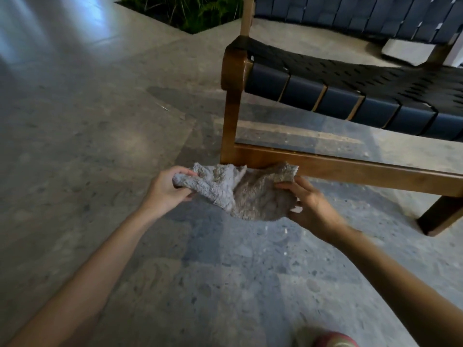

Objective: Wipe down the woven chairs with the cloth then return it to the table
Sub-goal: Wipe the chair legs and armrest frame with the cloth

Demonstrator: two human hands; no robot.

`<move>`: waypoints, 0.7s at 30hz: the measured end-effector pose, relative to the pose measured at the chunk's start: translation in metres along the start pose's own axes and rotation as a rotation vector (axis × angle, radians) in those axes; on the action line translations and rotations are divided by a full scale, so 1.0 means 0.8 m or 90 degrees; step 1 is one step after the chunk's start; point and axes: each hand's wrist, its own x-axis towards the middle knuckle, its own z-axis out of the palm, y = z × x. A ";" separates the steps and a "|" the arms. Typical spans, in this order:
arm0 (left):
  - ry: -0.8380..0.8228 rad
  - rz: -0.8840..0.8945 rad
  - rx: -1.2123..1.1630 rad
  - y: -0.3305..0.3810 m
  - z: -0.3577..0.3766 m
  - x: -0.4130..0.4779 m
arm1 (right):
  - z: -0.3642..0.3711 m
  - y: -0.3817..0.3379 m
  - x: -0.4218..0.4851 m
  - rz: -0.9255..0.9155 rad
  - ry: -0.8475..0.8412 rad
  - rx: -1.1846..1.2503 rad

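Both hands hold the cloth (240, 194) between them, in the air just above the floor (100, 126). The left hand (172, 187) has its fingers curled round the bunched left end, thumb on top. The right hand (312, 204) pinches the right edge, thumb above and fingers under the fabric. The cloth is a grey, fluffy rag that sags in a loose pouch between the two grips. Its far edge lies level with the lower rail (350, 172) of the woven chair (325, 78); whether it touches the rail cannot be told.

The chair stands far and to the right. It has a brown wooden frame, a seat of dark interlaced straps, and wide dark blue bands wrapped round the front edge. Its left front leg (229, 116) rises upright just beyond the cloth, and another leg (438, 216) meets the floor at the near right.

Farther off, a band of blue woven straps (350, 11) crosses the top right; whether it belongs to the same chair is unclear. A pale block (406, 50) lies on the floor below it. Green plants (190, 11) grow at the far edge, left of the chair's upright post. The floor is speckled grey stone with a bright sheen at the far left. Bare forearms reach in from the near edge, and a blurred pink-red shape (333, 340) sits at the bottom.
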 end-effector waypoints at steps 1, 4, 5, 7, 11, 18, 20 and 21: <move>-0.001 -0.002 0.011 -0.004 -0.002 0.001 | 0.003 -0.001 0.003 0.013 0.039 0.049; 0.033 -0.017 -0.006 -0.014 -0.002 0.004 | 0.010 -0.002 0.008 0.087 0.100 0.153; 0.052 -0.023 -0.024 -0.018 -0.001 0.005 | 0.013 -0.002 0.008 0.108 0.095 0.176; 0.087 -0.029 -0.045 -0.022 0.000 0.005 | 0.015 -0.002 0.011 0.137 0.096 0.216; 0.150 -0.008 0.011 -0.022 0.001 0.006 | 0.020 -0.003 0.020 0.197 0.187 0.291; 0.266 -0.085 -0.200 0.026 0.036 0.031 | 0.005 -0.013 0.056 0.299 0.245 0.549; 0.237 -0.088 -0.269 0.046 0.042 0.040 | -0.005 -0.017 0.070 0.322 0.231 0.646; 0.220 -0.078 -0.293 0.056 0.044 0.046 | -0.010 -0.018 0.078 0.335 0.227 0.708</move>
